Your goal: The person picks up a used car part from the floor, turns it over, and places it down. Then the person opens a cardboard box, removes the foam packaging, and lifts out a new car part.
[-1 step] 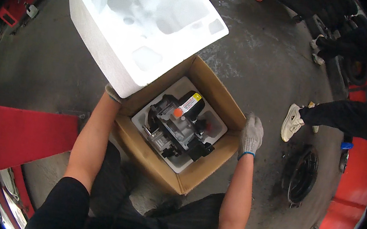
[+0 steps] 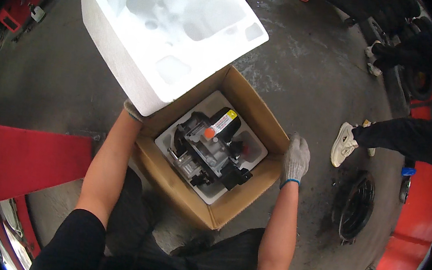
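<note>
Brown cardboard forms one open box (image 2: 255, 107), the right hand (image 2: 296, 157) against its outer corner. Well apart, the left hand (image 2: 133, 109) is mostly hidden behind one white foam block (image 2: 115, 59), cut off above; neither grip can be told. One metal-and-black unit (image 2: 209, 147) sits inside the box on one pale tray (image 2: 260, 152), underside unseen. Farther right, one trousered leg (image 2: 407, 141) shows.

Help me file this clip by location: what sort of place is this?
Probably a vehicle repair workshop: a metal mechanical unit sits in an open cardboard box, and a round black part lies on the stained floor.
</note>
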Demonstrator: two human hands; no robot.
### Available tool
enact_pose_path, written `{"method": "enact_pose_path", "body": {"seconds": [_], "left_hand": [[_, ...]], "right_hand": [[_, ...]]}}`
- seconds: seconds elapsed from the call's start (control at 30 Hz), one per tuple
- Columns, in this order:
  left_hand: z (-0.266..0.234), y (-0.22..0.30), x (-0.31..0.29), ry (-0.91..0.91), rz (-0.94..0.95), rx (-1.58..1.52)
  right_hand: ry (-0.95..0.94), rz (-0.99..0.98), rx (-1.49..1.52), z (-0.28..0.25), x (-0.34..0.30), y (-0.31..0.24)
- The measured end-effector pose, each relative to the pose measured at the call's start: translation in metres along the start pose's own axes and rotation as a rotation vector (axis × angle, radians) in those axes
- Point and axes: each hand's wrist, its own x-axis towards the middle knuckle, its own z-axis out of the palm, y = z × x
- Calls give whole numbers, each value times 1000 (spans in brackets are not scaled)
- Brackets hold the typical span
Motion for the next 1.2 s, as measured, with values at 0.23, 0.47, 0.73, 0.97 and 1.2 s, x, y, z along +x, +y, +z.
{"method": "enact_pose_path", "body": {"seconds": [0.23,0.47,0.73,0.97,1.2], "left_hand": [[-3,-18,-2,-181,-59,-255],[-58,-12,-17,37,70,554],[-147,-9,-32,391,82,277],[-85,39,-3,628,-379,-919],[-57,55,1,756,-371,-634]], "right_hand": [[22,5,-19,-5,-2,1],[3,32,-23,-12,-8,-11],[16,-17,2,-6,-11,-15],[26,-1,-42,-9,-13,-13],[13,-13,-56,-10,-11,-10]]}}
